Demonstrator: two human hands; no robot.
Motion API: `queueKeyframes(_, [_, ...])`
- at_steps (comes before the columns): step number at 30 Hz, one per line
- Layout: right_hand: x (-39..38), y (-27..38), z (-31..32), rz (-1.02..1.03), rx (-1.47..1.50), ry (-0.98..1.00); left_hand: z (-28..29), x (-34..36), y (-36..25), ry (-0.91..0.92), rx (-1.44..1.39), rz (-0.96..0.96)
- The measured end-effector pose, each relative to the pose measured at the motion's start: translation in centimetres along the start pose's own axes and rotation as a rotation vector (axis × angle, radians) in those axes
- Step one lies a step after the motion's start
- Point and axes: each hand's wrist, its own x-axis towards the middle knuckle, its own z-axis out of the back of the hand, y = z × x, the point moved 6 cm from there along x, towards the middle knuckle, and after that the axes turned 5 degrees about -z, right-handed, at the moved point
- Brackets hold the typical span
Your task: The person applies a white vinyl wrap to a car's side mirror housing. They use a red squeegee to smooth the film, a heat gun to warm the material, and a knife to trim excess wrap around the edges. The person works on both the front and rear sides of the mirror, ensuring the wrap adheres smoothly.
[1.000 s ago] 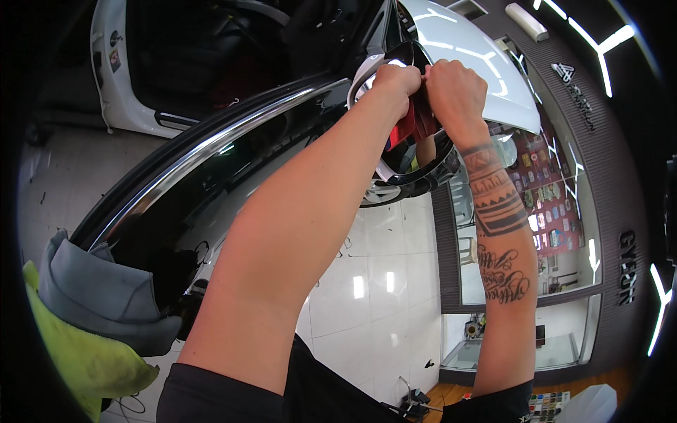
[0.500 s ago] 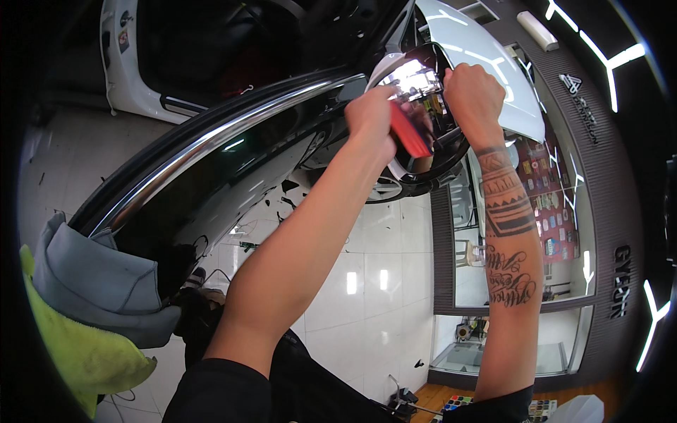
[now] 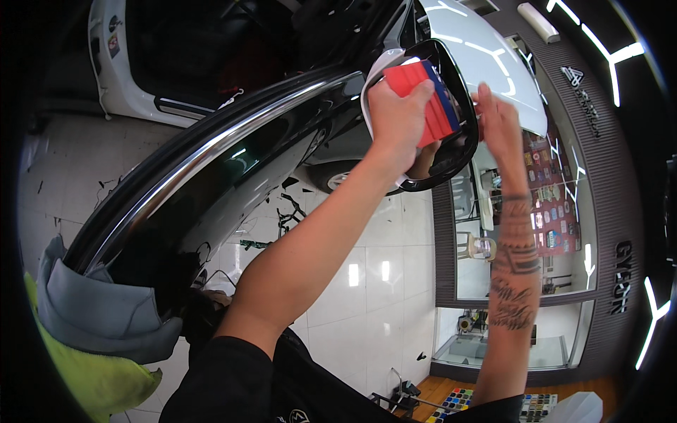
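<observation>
The left hand (image 3: 396,121) is being used to pinch a flat red squeegee (image 3: 438,121), its thumb being laid across the ribbed face while the other fingers are being mostly hidden. The squeegee is being held before the glass of a side mirror (image 3: 451,159), within the outline of its rim; whether the glass is being touched cannot be told. The grip is apparently being set on the red side so that the dark blue edge strip, facing the mirror's right rim, is being left uncovered. The right hand (image 3: 501,125) is being held just beside that rim, fingers partly bent; with the blur, whether anything is being pinched cannot be told. The mirror's glossy black rim is being backed by a smooth white shell. At the lower-left end of the car door (image 3: 233,176), 1 grey cloth (image 3: 99,296) with thick folds and 1 fuzzy yellow-green cloth (image 3: 99,384) are being draped, probably for easy reach.
</observation>
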Motion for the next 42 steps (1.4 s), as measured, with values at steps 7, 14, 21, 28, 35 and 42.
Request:
queueKeyframes(7, [-3.5, -3.0, -2.6, 0.059, 0.443, -0.258, -1.8, -0.5, 1.1, -0.092, 0.303, -0.253])
queueKeyframes(14, [-3.3, -3.4, -2.6, -0.005, 0.518, -0.245, -2.4, 1.4, 1.9, -0.091, 0.309, -0.367])
queueKeyframes(21, [-3.8, -3.3, -2.9, -0.080, 0.582, -0.254, -2.5, 3.6, 1.8, -0.023, 0.308, -0.319])
queueKeyframes(28, [-3.4, -3.4, -2.9, -0.031, 0.561, -0.221, -2.6, 5.1, 2.1, -0.037, 0.396, -0.274])
queueKeyframes(35, [-3.2, -3.2, -2.2, -0.172, 0.504, -0.024, 0.7, 4.7, 0.7, 0.030, 0.023, 0.049])
queueKeyframes(42, [-4.3, -2.9, -2.9, -0.030, 0.002, -0.131, 0.1, 4.9, 1.2, 0.185, 0.286, -0.075])
